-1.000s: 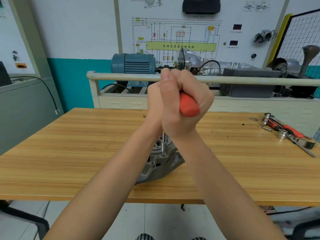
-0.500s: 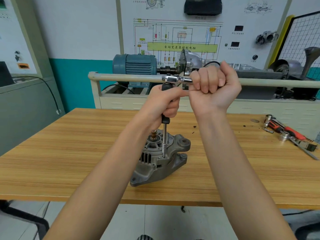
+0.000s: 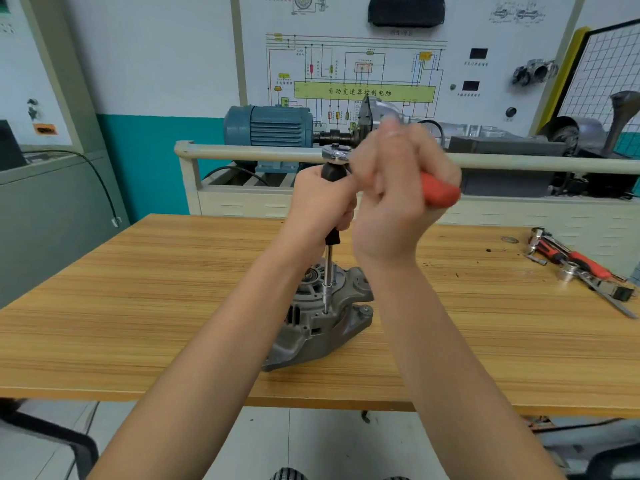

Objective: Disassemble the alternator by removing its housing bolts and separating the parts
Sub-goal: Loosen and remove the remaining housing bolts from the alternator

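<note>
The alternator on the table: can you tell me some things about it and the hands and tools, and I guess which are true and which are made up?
1. The alternator sits on a wooden table. True.
2. The left hand lies flat on the table. False: it grips the black extension that stands upright over the alternator.
3. The right hand holds the ratchet's red handle. True.
4. The tip of the extension's metal shaft reaches down into the alternator's housing. True.
5. The spare tools lie at the left end of the table. False: they lie at the right end.
</note>
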`<state>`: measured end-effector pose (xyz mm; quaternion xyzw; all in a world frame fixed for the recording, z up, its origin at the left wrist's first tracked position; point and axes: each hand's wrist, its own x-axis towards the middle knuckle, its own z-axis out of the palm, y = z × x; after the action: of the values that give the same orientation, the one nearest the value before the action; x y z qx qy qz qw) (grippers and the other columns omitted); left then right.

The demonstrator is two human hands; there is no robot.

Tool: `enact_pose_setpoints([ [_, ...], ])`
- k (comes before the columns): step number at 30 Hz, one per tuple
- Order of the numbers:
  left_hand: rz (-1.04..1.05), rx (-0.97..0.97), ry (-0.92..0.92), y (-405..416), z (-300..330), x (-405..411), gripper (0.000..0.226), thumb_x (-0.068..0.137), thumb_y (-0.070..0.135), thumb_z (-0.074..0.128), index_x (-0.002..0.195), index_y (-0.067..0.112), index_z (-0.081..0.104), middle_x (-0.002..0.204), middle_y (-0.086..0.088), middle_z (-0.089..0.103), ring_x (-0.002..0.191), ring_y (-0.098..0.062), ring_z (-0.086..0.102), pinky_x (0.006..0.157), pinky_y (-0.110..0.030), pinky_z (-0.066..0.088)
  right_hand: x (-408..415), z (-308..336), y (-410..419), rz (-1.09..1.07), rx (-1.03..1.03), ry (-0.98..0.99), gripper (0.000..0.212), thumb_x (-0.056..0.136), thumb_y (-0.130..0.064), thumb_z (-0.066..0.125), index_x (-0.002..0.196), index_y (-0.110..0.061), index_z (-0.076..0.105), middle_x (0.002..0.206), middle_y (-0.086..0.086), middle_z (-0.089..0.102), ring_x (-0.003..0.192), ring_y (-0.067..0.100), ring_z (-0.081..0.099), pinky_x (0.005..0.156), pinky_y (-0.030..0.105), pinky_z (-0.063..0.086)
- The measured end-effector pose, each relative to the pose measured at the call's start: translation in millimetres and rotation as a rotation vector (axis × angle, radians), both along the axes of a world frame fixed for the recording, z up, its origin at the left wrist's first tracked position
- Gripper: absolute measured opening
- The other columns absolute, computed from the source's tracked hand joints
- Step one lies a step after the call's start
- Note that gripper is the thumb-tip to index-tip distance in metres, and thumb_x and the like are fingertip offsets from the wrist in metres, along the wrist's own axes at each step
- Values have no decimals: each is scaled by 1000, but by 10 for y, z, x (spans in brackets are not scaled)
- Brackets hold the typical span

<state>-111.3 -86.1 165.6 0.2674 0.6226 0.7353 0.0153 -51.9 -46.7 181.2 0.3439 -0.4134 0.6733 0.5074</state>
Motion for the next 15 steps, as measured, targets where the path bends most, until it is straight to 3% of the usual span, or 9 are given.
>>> enact_pose_setpoints([
  [2, -180, 21, -11, -78, 8, -39, 39, 85, -5, 57, 56, 15, 41, 44, 4, 36, 38, -10, 30, 38, -19, 26, 2, 65, 127, 142, -112, -85, 44, 83, -4, 46, 43, -20, 39, 38, -7, 31, 37, 9, 23, 47, 25, 20],
  [5, -399, -24, 0, -147, 5, -83, 41, 87, 1, 57, 52, 17, 44, 44, 3, 37, 37, -11, 31, 40, -19, 27, -35, 107, 425, 519, -275, -178, 50, 86, -8, 39, 37, -17, 35, 33, -4, 25, 38, 13, 11, 42, 24, 19],
  [9, -377, -69, 4, -100, -4, -67, 46, 89, 2, 56, 52, 17, 34, 39, 7, 28, 31, -7, 22, 37, -16, 19, -107, 92, 572, 738, -446, -227, 53, 89, -11, 35, 35, -16, 34, 32, -3, 23, 36, 12, 12, 42, 22, 16],
  [13, -271, -23, 21, -55, -23, -63, 51, 89, -1, 52, 48, 21, 32, 39, 7, 25, 31, -8, 17, 36, -15, 18, -66, 58, 486, 609, -331, -171, 60, 96, -9, 29, 37, -17, 35, 34, -3, 25, 38, 14, 14, 42, 25, 20],
  [15, -195, 1, -4, -41, -7, -53, 51, 88, -3, 52, 48, 21, 31, 39, 7, 25, 32, -8, 18, 37, -15, 17, -31, 57, 365, 424, -188, -132, 56, 94, -5, 32, 39, -18, 37, 36, -4, 26, 38, 13, 15, 44, 28, 19],
])
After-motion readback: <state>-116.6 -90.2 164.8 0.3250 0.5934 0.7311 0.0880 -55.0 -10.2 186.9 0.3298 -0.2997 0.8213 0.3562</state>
